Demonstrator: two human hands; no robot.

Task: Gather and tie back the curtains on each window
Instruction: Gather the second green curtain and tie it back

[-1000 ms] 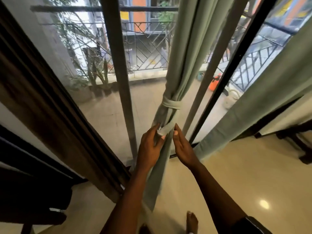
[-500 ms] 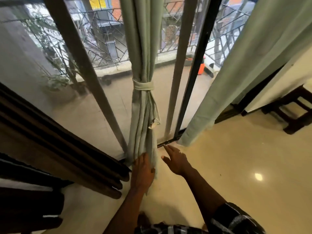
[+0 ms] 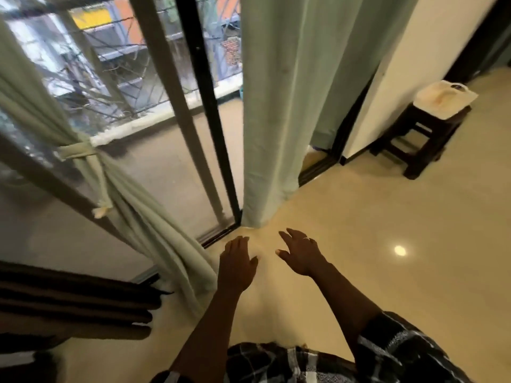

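The loose curtain [image 3: 279,106] hung full-length immediately right of the black door frame [image 3: 210,120]. It was ungathered, and its hem met the floor at the frame's foot. Judging by its deep vertical folds, the cloth was soft, pliant and fairly light. It should bunch readily but would probably spread again if released before binding. The recommended hold was around the whole panel near mid-height, collecting the folds inward from both edges (no tie-back for this panel could be seen). Left of the frame, the tied curtain [image 3: 132,217] was cinched by its band [image 3: 76,152], with the band's free end hanging below the knot.

The left hand [image 3: 237,261] and the right hand [image 3: 301,252] were both below the foot of the frame, near the loose curtain's hem but apart from it. Each had its fingers extended and spread, and neither held or touched anything. Well right of the frame, a dark wooden stool [image 3: 423,139] carried a white bag [image 3: 445,99]. Far left of the frame lay brown drapes [image 3: 69,305].
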